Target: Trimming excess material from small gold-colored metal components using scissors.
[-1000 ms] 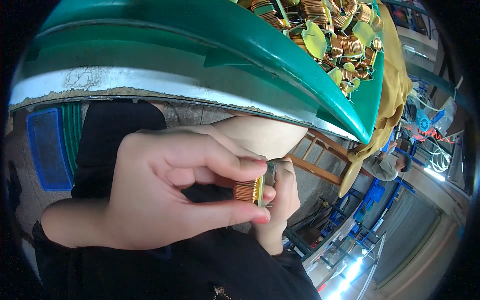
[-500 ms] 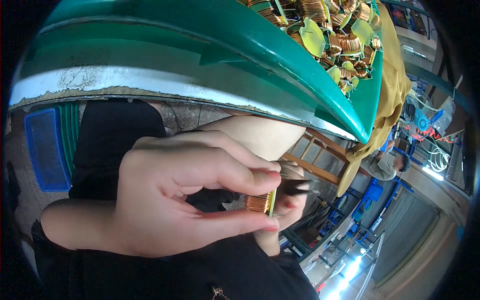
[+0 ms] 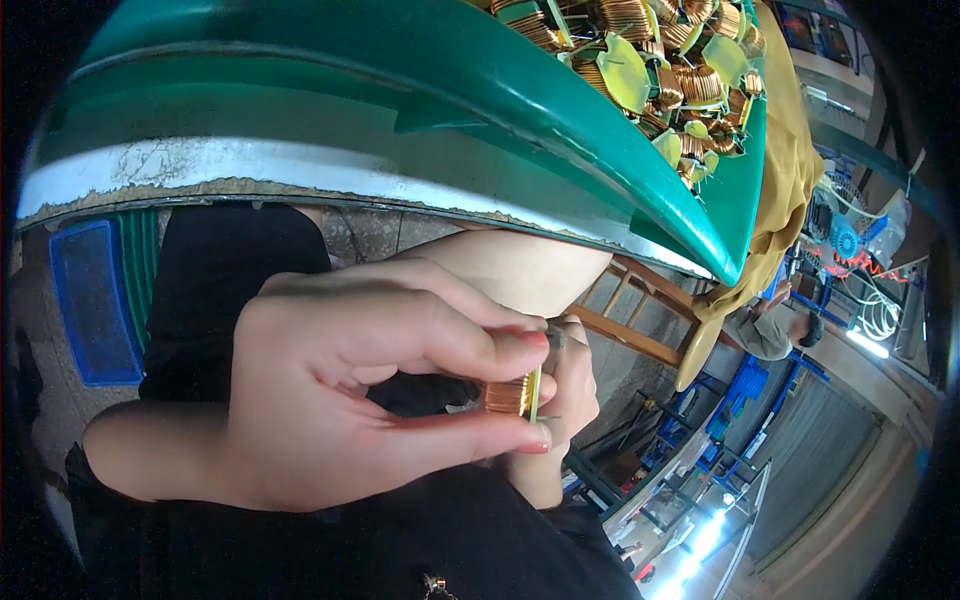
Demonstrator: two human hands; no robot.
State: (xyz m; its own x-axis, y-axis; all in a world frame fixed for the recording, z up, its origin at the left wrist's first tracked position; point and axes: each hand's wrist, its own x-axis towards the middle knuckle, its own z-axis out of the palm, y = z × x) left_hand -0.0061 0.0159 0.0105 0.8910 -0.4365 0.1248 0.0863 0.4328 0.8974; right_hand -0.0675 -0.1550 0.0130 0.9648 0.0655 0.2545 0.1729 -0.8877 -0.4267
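Note:
My left hand (image 3: 330, 390) is closed in a pinch, thumb below and fingers above, on a small copper-wound coil (image 3: 507, 395). A thin yellow-green plate (image 3: 534, 394) sits on the coil's right side, with short wire ends near it. Just behind and to the right, my right hand (image 3: 573, 390) has its fingers curled in close to the plate. A greyish, partly hidden piece shows by its upper fingers; what it is I cannot make out.
A green tray (image 3: 600, 160) on the white-edged table (image 3: 200, 165) holds several copper coils (image 3: 690, 85) with yellow-green plates. Ochre cloth (image 3: 785, 170) hangs beyond it. A wooden stool (image 3: 630, 325), a blue crate (image 3: 97, 300) and a distant person (image 3: 765, 332) are also around.
My right hand has turned and curled its fingers closer to the coil; the dark blurred thing by its fingers no longer shows there. My left hand has shifted slightly left with the coil.

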